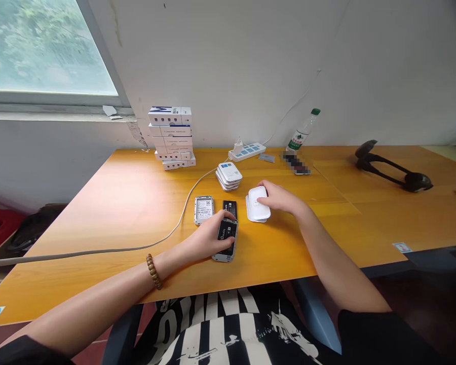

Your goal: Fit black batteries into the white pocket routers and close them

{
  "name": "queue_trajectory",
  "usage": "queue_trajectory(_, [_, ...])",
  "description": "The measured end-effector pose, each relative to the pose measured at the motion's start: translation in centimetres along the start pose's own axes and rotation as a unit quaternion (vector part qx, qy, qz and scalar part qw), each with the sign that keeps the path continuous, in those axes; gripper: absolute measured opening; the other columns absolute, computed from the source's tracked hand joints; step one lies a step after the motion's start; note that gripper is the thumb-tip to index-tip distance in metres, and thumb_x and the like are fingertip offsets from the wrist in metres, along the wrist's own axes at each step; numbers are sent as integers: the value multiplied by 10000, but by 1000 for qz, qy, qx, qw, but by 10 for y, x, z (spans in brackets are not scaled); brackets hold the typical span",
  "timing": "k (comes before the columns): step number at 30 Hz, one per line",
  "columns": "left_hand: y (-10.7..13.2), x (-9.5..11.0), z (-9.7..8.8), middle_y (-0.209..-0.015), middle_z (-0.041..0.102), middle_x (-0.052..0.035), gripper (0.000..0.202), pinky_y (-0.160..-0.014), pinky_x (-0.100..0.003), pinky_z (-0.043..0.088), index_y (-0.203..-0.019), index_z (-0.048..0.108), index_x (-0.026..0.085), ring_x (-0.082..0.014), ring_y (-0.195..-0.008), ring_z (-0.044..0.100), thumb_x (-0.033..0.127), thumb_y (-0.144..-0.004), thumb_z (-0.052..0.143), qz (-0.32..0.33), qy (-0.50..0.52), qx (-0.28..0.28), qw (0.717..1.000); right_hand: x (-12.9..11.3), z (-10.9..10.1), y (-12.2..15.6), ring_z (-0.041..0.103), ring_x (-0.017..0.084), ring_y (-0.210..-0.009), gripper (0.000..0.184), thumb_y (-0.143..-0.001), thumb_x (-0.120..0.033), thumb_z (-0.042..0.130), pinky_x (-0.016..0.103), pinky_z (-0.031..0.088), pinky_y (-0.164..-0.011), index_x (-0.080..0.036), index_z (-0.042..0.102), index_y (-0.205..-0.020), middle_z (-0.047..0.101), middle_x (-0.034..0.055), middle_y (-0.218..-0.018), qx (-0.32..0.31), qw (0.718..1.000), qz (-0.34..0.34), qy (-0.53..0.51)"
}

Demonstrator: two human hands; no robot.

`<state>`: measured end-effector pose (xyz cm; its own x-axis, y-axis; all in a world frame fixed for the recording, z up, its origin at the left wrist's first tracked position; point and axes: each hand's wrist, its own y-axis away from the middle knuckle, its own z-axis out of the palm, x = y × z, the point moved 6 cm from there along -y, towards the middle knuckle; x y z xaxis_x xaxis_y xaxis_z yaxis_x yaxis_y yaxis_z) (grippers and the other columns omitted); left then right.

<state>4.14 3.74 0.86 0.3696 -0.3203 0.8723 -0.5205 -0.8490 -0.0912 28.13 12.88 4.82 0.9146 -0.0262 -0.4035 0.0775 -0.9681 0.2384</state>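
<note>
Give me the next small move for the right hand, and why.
Probably press the white cover square onto the white casing beneath it: the right hand already rests on it, and the two pieces look offset rather than flush.

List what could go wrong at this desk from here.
The black slab under the left hand rests on a silver device and might slip off it. The fanned stack of white devices could slide apart if bumped. The grey cable crossing the desk might snag the left forearm.
</note>
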Motion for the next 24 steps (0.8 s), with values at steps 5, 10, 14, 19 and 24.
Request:
queue_trajectory(5, [3, 6, 0, -1498, 499, -146, 655, -1191, -570, 493, -1395, 561, 252, -369, -1414, 556, 348, -819, 858, 43, -43, -37, 997, 5, 1, -4, 745, 302, -1089, 381, -893, -232, 706, 327, 542, -783, -190, 642, -1266, 773, 147, -1255, -17, 1000, 5, 13])
queue_trajectory(10, [15, 8, 5, -1691, 319, -206, 1150, -1261, -670, 404, -1630, 419, 269, -482, -1588, 343, 451, -651, 993, 76, -84, -143, 983, 7, 2, -2, 777, 264, -843, 245, -923, -249, 699, 334, 525, -696, -159, 672, -1149, 796, 149, -1093, -31, 998, 37, 27])
queue_trajectory(14, [21, 8, 6, -1680, 374, -189, 1197, -1229, -649, 452, -1685, 372, 308, -475, -1563, 387, 389, -652, 972, 97, -97, -171, 976, 8, 4, -1, 771, 333, -1098, 424, -934, -390, 735, 372, 587, -838, -163, 671, -1287, 705, 200, -1380, -39, 996, 23, 81])
queue_trajectory(19, [19, 9, 7, -1623, 466, -176, 1139, -1223, -655, 445, -1652, 447, 313, -467, -1507, 448, 408, -648, 978, 117, -93, -147, 978, -1, 12, -2, 522, 393, -1507, 637, -928, -420, 752, 480, 480, -1188, -197, 588, -1501, 519, 200, -1629, -64, 991, -63, 97])
queue_trajectory(24, [17, 11, 10, -1633, 474, -194, 1136, -1244, -699, 387, -1655, 442, 293, -481, -1520, 424, 435, -667, 983, 124, -121, -153, 973, -7, 15, 1, 582, 408, -1435, 618, -868, -283, 793, 508, 487, -1180, -179, 634, -1456, 601, 207, -1529, -93, 988, -84, 96])
